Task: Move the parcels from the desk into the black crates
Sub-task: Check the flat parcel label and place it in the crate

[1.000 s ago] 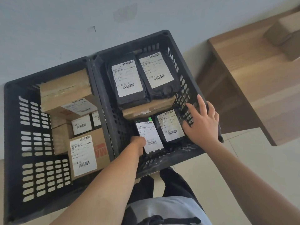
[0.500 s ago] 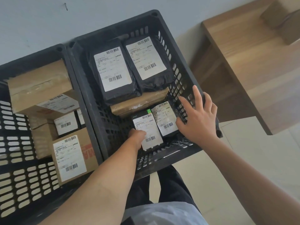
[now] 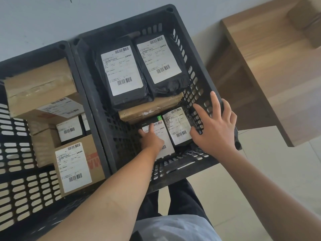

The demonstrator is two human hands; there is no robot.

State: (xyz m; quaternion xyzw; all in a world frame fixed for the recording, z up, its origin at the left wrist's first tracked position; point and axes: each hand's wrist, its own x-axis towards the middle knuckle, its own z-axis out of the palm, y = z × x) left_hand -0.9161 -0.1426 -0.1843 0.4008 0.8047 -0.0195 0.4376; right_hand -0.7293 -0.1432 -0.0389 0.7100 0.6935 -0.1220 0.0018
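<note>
Two small black parcels lie side by side at the near end of the right crate (image 3: 194, 54), and both hands are on them. The left hand (image 3: 150, 138) rests on the left small parcel (image 3: 166, 146), fingers straight and flat on its label. The right hand (image 3: 214, 129) is spread, its fingertips (image 3: 195, 106) touching the right small parcel (image 3: 178, 126) beside the crate's right wall. To seat them well, the person should press each one level onto the floor, labels up, edges snug against each other, and lift the palms straight up so nothing shifts.

Behind them in the same crate a brown box (image 3: 151, 108) lies under two large black parcels (image 3: 125, 75) at the far end. The left crate (image 3: 15, 148) holds several cardboard boxes (image 3: 40, 87) and what seems to be a dark parcel between them. One more cardboard parcel (image 3: 305, 20) remains at the far corner of the desk (image 3: 271, 66).
</note>
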